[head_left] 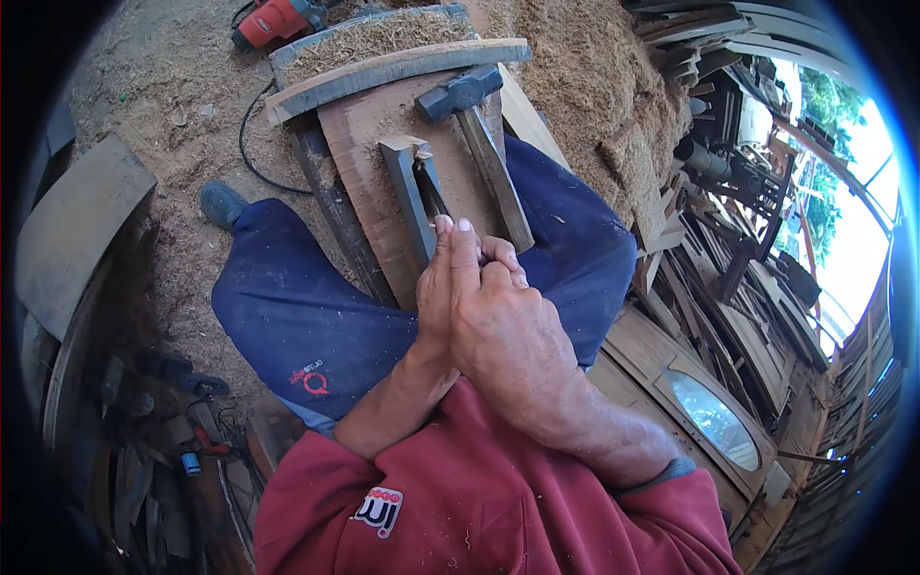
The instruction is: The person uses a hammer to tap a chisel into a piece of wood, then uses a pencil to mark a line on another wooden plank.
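Note:
My left hand (436, 297) and my right hand (498, 326) are pressed together, fingers closed around a chisel (431, 198) whose handle they mostly hide. Its dark blade reaches into the slot of a grey-sided wooden block (402, 192), where a pale shaving curls at the top. The block lies on a reddish-brown board (355, 163) between my legs. Just right of it rests a sledge-type hammer (494, 172), its grey head toward the far end and its wooden handle toward me.
Curved timber pieces (402, 67) cross the board's far end. A red power tool (264, 24) with a cable lies on sawdust-covered ground. Leaning panels (72, 240) stand at left, with assorted tools below. Stacked planks and a wooden door with oval glass (714, 417) are at right.

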Available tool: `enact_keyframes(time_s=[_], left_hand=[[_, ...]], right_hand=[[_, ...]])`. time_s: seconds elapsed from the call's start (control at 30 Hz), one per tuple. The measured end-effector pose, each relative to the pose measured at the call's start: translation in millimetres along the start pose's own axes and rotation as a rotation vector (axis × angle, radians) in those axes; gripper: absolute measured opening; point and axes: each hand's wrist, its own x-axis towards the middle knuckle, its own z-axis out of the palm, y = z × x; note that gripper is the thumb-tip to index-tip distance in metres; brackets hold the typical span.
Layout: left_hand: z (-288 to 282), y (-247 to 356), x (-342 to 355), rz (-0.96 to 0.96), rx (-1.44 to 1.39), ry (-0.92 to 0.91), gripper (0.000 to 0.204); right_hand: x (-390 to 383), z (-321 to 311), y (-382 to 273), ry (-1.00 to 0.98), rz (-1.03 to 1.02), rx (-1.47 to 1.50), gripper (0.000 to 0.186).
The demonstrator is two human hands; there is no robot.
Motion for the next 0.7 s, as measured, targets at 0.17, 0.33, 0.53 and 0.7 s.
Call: enact_keyframes(time_s=[0.17,0.33,0.53,0.7], left_hand=[[10.2,1.6,3.6,0.042,-0.102,0.044,0.067],[8.2,6.9,12.9,0.055,-0.215,-0.115,0.049],[7.5,-2.5,37.3,0.126,-0.267,-0.033,0.034],[2.4,15.3,53.6,0.204,-0.172,-0.153,0.037]], right_hand=[[13.4,-14.3,1.5,-0.058,0.027,0.03,0.035],[32.5,-52.0,8.9,-0.008,-0.154,0.095,0.022],[67.2,-65.7,14.2,-0.107,-0.251,0.13,0.019],[69.2,-53.2,17.1,-0.081,-0.31,0.013,0.021]])
